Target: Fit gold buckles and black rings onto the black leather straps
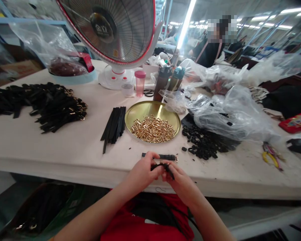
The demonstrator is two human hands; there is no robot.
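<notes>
We see a pale cloth-covered counter (72, 147), its near edge running across just under the wrists. A red-rimmed fan (131, 40) stands at the back. A heap of black straps (55, 107) with gold-coloured ends lies well off to the left, with bare cloth between it and the hands. A round gold tray (140, 108) sits ahead, bearing small gold-coloured fittings (154, 130); a narrow band of cloth separates it from the fingers. Black loops (202, 144) spread to its right, and a stack of black strips (114, 125) lies close on its left. Our left hand (147, 166) and right hand (177, 175) nearly meet near the edge, fingers pinched around one piece. Just beyond them lies a flat black strap (163, 156), gold-coloured metal at its right end. Smallest shows the held black piece (169, 171), between both hands: dark, narrow and bent, partly covered by fingers.
</notes>
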